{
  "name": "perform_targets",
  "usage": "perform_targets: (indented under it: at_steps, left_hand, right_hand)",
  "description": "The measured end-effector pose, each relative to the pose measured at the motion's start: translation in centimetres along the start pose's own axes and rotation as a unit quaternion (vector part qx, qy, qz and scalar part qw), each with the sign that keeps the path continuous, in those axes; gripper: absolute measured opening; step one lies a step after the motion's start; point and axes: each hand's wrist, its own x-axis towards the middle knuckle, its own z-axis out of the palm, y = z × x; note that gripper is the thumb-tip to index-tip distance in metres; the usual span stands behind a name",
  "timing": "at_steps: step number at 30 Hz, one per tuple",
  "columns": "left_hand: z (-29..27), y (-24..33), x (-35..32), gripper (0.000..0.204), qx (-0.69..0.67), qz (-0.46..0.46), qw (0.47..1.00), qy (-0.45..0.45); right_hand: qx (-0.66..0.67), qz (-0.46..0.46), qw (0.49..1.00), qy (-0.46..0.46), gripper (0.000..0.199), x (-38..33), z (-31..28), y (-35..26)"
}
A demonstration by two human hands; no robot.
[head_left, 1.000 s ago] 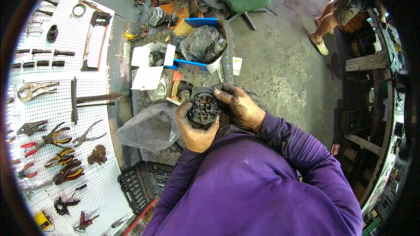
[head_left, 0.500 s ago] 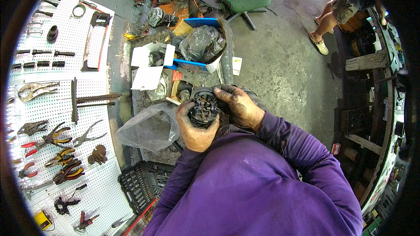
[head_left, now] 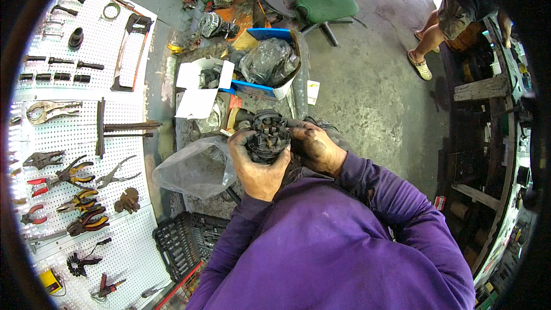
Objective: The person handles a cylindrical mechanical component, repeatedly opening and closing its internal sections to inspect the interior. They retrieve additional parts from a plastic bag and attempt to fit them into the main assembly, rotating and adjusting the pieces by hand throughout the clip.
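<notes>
In front of my belly is a dark, greasy round motor part (head_left: pixel 267 138) with metal pieces set inside its black rim. My left hand (head_left: pixel 257 167) is closed round its left and lower side, thumb at the lower right of the rim. Blackened fingers of my right hand (head_left: pixel 319 148) pinch at the part's right edge; their tips are partly hidden. A clear plastic bag (head_left: pixel 194 167) lies slack just left of my left hand. Beyond the part is a cluttered bench, with an opened white carton (head_left: pixel 194 104) and a blue-and-white box (head_left: pixel 251 86) holding a plastic-wrapped item (head_left: pixel 265 61).
A pegboard (head_left: pixel 123 155) with pliers and a hacksaw (head_left: pixel 131 51) stands at left, above an open socket set (head_left: pixel 179 247). An alternator (head_left: pixel 210 24) sits at the bench's far end. A green chair (head_left: pixel 326 2) stands beyond; another person (head_left: pixel 459 14) is by the right-hand shelving (head_left: pixel 482 88).
The motor part has tipped in my hands, its far edge rising a little. My right hand has shifted from its upper right rim down along the right edge. The view has swung slightly.
</notes>
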Motion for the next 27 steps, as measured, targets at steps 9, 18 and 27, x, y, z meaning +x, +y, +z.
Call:
perform_targets:
  at_steps: [9,18,27]
  left_hand:
    - [-0.1,0.1,-0.4,0.073,-0.037,-0.046,0.998,-0.005]
    - [-0.9,0.4,-0.5,0.078,0.028,0.043,0.999,-0.015]
    - [-1.2,0.1,-1.1,0.082,0.018,0.032,0.999,-0.02]
  right_hand:
    - [0.103,-0.003,0.994,-0.04,0.052,-1.4,2.9,-5.0]
    - [0.108,-0.018,0.991,-0.071,0.051,-1.7,3.5,-6.4]
    - [0.132,-0.003,0.988,-0.074,0.05,-2.4,3.7,-6.3]
